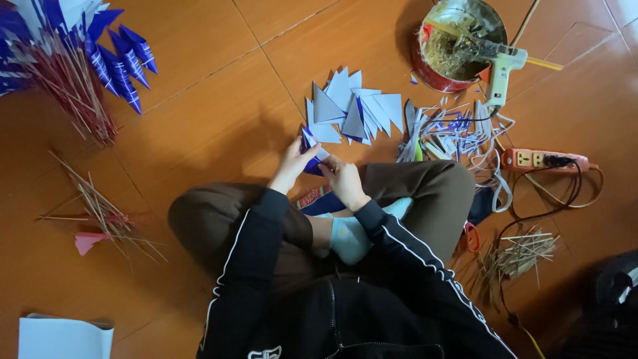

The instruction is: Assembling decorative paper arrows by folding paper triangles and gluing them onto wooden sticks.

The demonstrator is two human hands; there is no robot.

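Together both hands pinch folded paper.

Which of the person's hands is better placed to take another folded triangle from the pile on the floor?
Probably the right hand: the pile of paper triangles lies ahead and slightly to its side. The left hand sits a little farther off. Both currently pinch the blue-and-white paper piece.
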